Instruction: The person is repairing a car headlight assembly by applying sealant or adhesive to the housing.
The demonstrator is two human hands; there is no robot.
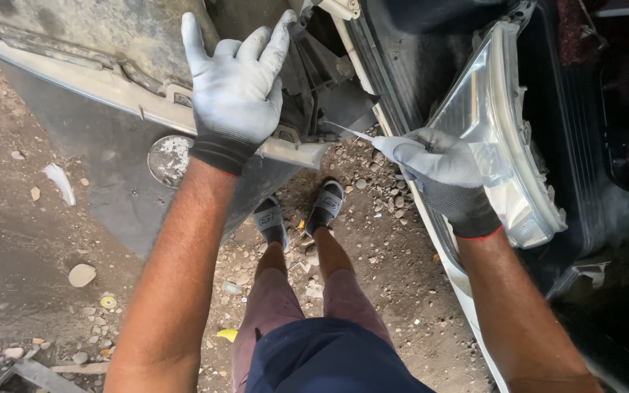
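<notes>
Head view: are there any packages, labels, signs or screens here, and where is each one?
None can be seen in the head view.
The left hand presses on a pale bumper.
The right hand pinches a thin white strip beside a clear headlight.
Only stones and small scraps lie on the dirt ground.

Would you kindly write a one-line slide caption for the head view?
Gloved left hand presses on a detached car bumper while the right hand holds a thin tool beside the headlight.

Stony dirt ground (30,240), grey sandals (296,212), yellow scrap (227,335), flat stone (81,274)
</notes>
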